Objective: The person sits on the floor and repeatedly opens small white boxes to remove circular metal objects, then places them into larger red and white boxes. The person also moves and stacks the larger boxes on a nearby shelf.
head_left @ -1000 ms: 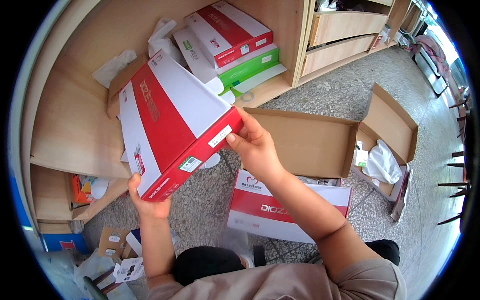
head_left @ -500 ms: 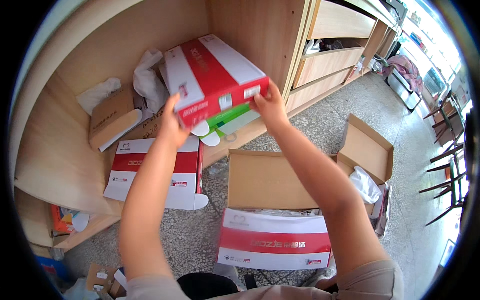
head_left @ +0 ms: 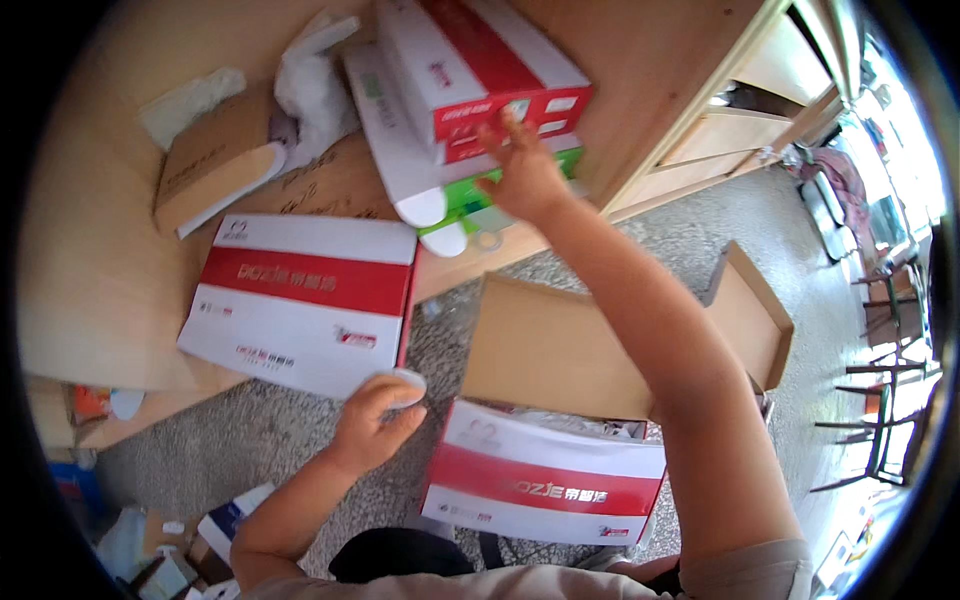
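Observation:
My right hand (head_left: 525,175) reaches up with its fingers apart, against the red end of a white-and-red carton (head_left: 505,65). That carton rests on a green-and-white carton (head_left: 465,195) with its flaps out, inside the wooden cabinet. Lower left, my left hand (head_left: 370,425) is at the rounded corner tab of another white-and-red carton (head_left: 300,285); thumb and forefinger stand apart, and its fingertips overlap the tab. This carton lies at the cabinet's front edge. In front of my body is an open carton (head_left: 545,475) with its brown inner lid (head_left: 550,345) raised.
A brown cardboard box (head_left: 220,155) and white plastic bags (head_left: 315,90) lie in the cabinet (head_left: 90,270). Torn packaging (head_left: 165,550) sits at the lower left. Another open brown carton (head_left: 750,315) stands on the speckled floor, with chairs (head_left: 880,400) at the far right.
The carton held by both hands is now set on the green one, farther back. My left hand has let go and dropped to the lower carton's tab; my right hand's fingers have spread.

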Demonstrator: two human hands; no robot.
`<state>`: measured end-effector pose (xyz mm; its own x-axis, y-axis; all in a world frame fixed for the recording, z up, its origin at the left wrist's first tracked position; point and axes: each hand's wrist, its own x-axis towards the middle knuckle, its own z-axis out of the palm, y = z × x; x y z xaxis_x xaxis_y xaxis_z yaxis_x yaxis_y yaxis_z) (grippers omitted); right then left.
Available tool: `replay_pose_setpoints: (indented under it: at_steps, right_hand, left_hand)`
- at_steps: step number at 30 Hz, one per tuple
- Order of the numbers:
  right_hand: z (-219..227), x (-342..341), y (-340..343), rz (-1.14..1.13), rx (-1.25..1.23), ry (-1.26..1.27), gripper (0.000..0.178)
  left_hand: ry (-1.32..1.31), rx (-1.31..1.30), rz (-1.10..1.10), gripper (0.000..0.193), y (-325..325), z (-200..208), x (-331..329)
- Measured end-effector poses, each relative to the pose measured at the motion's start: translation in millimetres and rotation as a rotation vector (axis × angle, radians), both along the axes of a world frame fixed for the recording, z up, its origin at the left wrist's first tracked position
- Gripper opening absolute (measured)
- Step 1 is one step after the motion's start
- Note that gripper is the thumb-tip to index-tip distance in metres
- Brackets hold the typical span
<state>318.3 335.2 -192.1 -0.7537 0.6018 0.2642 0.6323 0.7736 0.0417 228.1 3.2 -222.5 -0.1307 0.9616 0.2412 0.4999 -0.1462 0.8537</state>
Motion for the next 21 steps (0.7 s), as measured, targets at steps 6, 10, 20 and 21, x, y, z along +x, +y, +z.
replay_pose_setpoints:
  at_steps: [6,10,20,21]
  right_hand:
    - [-34,2,-56,0.144,-0.312,0.413,0.072]
    - [-43,8,-191,0.190,-0.956,0.350,0.081]
    - [-43,-6,-185,0.361,-0.370,-0.209,0.031]
    - [-35,-9,-175,0.350,-0.326,-0.179,0.031]
  left_hand:
    - [-0.898,-0.588,0.722,0.025,-80,-94,-74]
    - [-1.137,-0.502,0.773,0.033,-43,-77,-118]
    - [-1.428,-0.129,0.863,0.023,-19,-109,-99]
    - [-1.475,-0.110,0.874,0.023,-20,-109,-97]
